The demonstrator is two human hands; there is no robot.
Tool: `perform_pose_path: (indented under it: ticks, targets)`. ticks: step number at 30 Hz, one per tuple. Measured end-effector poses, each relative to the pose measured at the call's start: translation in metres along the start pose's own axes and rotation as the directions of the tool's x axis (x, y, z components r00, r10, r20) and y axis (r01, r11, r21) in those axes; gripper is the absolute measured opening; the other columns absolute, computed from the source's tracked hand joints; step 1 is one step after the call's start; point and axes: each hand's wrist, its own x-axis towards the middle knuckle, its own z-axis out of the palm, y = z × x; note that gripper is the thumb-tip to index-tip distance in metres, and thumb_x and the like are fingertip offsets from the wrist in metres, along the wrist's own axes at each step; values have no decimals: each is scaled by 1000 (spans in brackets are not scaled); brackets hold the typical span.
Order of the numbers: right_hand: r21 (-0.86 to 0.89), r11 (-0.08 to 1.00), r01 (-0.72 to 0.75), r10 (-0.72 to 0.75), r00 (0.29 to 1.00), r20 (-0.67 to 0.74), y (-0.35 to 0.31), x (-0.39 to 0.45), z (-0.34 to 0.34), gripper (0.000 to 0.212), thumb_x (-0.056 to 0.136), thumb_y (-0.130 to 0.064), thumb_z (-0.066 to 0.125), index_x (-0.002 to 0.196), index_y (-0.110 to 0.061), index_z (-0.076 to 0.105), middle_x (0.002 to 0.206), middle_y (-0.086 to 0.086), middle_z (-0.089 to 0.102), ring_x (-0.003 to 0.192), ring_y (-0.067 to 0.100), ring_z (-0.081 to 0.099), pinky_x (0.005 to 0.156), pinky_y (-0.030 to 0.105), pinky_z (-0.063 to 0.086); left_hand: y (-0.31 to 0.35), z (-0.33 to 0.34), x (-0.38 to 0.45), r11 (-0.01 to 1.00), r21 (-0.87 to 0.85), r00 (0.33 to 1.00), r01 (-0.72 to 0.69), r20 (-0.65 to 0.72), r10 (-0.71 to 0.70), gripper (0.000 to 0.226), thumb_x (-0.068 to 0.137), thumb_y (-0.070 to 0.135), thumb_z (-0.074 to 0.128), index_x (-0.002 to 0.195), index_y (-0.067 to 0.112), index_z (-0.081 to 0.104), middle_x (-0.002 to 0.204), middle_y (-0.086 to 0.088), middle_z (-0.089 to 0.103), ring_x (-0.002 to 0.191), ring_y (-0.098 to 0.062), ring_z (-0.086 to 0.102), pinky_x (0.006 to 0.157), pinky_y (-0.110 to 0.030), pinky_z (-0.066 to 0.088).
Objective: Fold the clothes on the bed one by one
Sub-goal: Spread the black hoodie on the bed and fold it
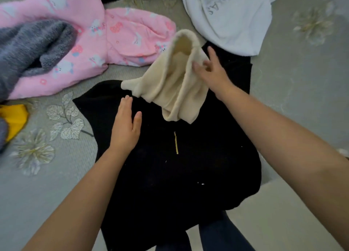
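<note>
We are working over the bedspread (294,92), pale grey-green and quilted, printed with flowers and leaves. On it, straight in front of us, the black garment (170,171) lies spread flat: thick, matte, lint-flecked, with a short gold zip (176,143) at its middle. We judge this the piece now being folded, barely begun, since the cream sleeve (170,88) lying on it is not yet placed.

Further off wait the others: a fluffy pink garment (98,48) with small animal prints, a white sweatshirt (232,18) with faint lettering, a fuzzy grey knit (34,46) heaped on the pink, and a yellow scrap (13,118) at the left edge.

The cream sleeve is soft ribbed knit, a tube with its cuff gaping open, lifted and draping. Our right hand (211,71) pinches its edge near the cuff, though blur hides the exact hold. Our left hand (125,126) lies flat on the black cloth, fingers straight, grasping nothing.

Next, we reckon, the sleeve should be laid smooth across the body while the left palm pins the fabric.
</note>
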Motion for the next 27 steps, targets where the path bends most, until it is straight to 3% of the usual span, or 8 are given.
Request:
perform_pose_path:
  ticks: [4,9,12,15,17,20,24,27]
  targets:
    - [-559,772,302,-147,941,306,-3,-6,39,52,90,-34,50,138,-42,32,124,-3,57,120,20,47,98,36,24,2,-18,-18,992,-66,991,105,-80,-110,45,97,11,37,140,1,28,148,-13,30,138,-20,24,98,-4,10]
    - [-603,480,637,-38,702,711,39,-73,62,47,95,-21,37,140,-34,32,116,2,60,119,20,44,107,40,16,1,-42,-43,885,-302,883,354,-205,-423,41,100,17,29,139,6,33,142,-8,39,130,-16,35,91,-4,21]
    - [-286,887,361,-214,873,438,50,-94,50,41,94,-15,45,135,-15,43,100,9,63,106,28,56,87,21,38,-1,-45,-61,860,-313,856,404,-203,-476,40,100,18,31,138,7,35,141,-7,40,124,-9,37,90,-5,22]
    - [-281,940,193,-245,956,-163,29,-68,41,53,87,-24,59,135,-7,41,115,13,55,111,32,50,91,33,37,8,-44,-68,819,-372,833,436,-178,-524,41,99,21,34,139,11,34,142,-4,39,117,-2,34,91,-9,23]
    - [-399,917,-21,-83,967,-242,14,-39,38,73,81,-38,64,140,-10,30,134,16,43,122,34,41,98,43,33,12,-43,-67,807,-362,828,466,-143,-542,44,99,22,34,141,11,30,146,-4,35,127,-7,33,95,-12,21]
    - [-240,930,-277,250,958,-139,-1,-13,38,71,82,-29,64,139,-7,28,136,15,43,125,32,42,104,41,32,17,-44,-65,846,-249,855,471,-108,-508,46,99,22,34,143,9,27,149,-5,30,136,-16,27,101,-16,17]
    - [-280,921,269,-226,958,175,-21,-36,44,40,85,-10,54,125,-12,56,125,10,58,120,27,49,102,38,36,21,-46,-61,818,-344,829,460,-164,-535,42,99,21,35,140,9,34,146,-5,35,134,-17,31,108,-23,20]
    - [-440,442,782,-336,599,727,-12,-86,43,42,79,-9,49,114,-27,65,120,-4,59,125,20,39,111,47,3,20,-51,-60,604,-676,707,421,-172,-686,40,99,26,32,137,15,38,139,-1,42,127,-13,40,109,-31,30]
